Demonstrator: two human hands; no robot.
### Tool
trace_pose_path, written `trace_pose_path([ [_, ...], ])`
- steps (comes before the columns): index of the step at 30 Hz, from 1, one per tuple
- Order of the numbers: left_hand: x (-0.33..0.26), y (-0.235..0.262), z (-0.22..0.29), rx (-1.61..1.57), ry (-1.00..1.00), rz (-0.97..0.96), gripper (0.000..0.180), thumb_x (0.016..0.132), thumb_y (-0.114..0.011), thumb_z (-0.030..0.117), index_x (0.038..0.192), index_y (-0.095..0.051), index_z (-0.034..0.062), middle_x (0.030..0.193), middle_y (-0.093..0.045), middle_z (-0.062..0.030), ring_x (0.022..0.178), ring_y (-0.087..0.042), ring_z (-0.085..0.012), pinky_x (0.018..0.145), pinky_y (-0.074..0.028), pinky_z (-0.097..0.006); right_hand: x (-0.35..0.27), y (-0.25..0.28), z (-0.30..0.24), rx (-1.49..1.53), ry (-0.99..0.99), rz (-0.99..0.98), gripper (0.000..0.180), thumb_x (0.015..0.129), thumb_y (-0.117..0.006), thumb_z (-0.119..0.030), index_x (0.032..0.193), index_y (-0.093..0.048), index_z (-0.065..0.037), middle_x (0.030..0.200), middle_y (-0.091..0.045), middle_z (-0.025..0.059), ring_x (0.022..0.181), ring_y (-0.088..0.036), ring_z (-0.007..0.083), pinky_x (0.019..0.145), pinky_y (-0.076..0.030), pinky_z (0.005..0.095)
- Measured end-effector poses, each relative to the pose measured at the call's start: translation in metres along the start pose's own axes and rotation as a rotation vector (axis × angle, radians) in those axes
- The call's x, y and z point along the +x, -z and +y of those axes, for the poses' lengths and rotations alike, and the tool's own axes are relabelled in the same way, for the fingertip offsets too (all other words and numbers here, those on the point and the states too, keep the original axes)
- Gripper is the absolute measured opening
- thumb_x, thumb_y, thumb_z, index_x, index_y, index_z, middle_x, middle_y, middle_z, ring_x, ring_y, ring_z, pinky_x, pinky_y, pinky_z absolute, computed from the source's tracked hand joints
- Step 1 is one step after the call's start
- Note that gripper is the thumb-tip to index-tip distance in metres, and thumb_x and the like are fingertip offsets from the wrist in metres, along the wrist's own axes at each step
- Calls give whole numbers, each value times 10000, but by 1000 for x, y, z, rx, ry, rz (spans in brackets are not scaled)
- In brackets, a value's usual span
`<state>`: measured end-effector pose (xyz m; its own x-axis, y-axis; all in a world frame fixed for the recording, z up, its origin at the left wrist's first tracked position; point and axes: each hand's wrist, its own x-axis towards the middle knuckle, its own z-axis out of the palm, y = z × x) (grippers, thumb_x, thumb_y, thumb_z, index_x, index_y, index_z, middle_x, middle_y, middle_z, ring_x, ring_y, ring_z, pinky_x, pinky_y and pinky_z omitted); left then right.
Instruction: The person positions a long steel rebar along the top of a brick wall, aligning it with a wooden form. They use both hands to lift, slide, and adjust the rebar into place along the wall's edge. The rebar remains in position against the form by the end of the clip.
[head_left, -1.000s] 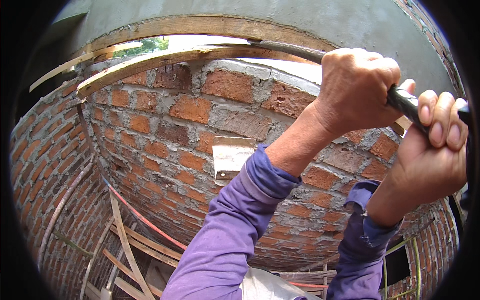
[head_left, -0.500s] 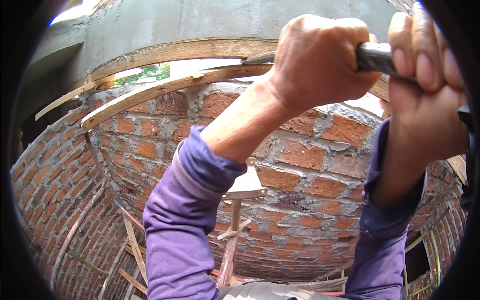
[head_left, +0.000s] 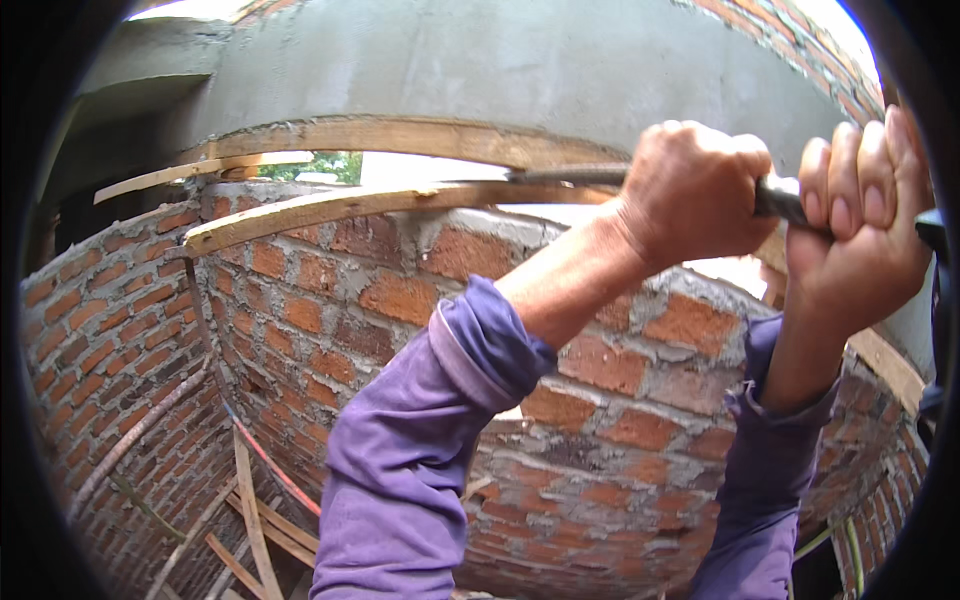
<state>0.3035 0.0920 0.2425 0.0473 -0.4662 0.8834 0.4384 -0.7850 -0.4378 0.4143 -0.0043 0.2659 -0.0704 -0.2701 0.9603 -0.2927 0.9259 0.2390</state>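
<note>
Both my hands grip a dark metal pry bar (head_left: 575, 175) that lies nearly level across the upper part of the view. My left hand (head_left: 695, 190) is wrapped round its middle, knuckles up. Farther right, my right hand (head_left: 860, 215) closes over the bar near its back end, which the fingers hide. The tapered tip reaches into the narrow gap between a loose-looking wooden board (head_left: 310, 212) and an upper wooden plank (head_left: 400, 135). That plank runs along the bottom of a grey concrete beam (head_left: 520, 70). Whether the tip touches either piece of wood is hard to tell.
A rough brick wall (head_left: 400, 295) stands right behind my arms, with another brick wall (head_left: 110, 310) at left. A thin wooden strip (head_left: 200, 172) sticks out at upper left. Lower left are several leaning wooden pieces (head_left: 255, 510) and a curved pole (head_left: 140, 435).
The view has tilted up, so the beam and boards sit lower in it. More of the bar shows ahead of my left hand, and its tip remains at the gap. Both hands keep their grip.
</note>
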Motion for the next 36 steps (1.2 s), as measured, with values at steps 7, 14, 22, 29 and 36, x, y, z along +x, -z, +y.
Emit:
trace_pose_path([
  [7,-80,-10,43,-151,95,-56,150,688,-735,205,669,-611,123,609,-581,-70,578,-636,-267,562,-491,-392,-108,-6,-30,-20,10,164,246,1093,-349,-116,1186,-537,12,619,-366,-44,501,-339,61,539,-377,261],
  [14,-30,-14,29,-11,18,177,238,768,-714,230,608,-572,127,576,-562,-76,557,-633,-290,527,-509,-377,-60,12,4,253,96,-218,229,1095,-372,-166,1186,-515,-12,627,-351,-35,556,-359,80,601,-369,251],
  [22,-49,-29,16,-35,121,81,257,712,-738,307,585,-605,128,570,-604,-100,550,-662,-298,518,-516,-403,-48,27,0,239,-152,-160,339,1109,-330,-343,870,-433,-125,570,-401,-24,539,-398,131,694,-395,338],
  [29,-89,20,57,-163,200,-130,254,711,-755,176,686,-521,80,677,-514,-103,672,-549,-337,637,-439,-413,-118,-10,-38,262,-328,36,540,1114,-304,-463,641,-370,-212,506,-413,-19,511,-408,150,743,-409,397],
  [36,-98,-4,61,-213,286,27,197,609,-694,214,643,-574,63,706,-562,-108,777,-610,-309,813,-471,-459,-143,17,-46,112,-338,102,413,911,-512,-282,551,-313,-246,477,-342,-64,502,-334,100,739,-359,365],
])
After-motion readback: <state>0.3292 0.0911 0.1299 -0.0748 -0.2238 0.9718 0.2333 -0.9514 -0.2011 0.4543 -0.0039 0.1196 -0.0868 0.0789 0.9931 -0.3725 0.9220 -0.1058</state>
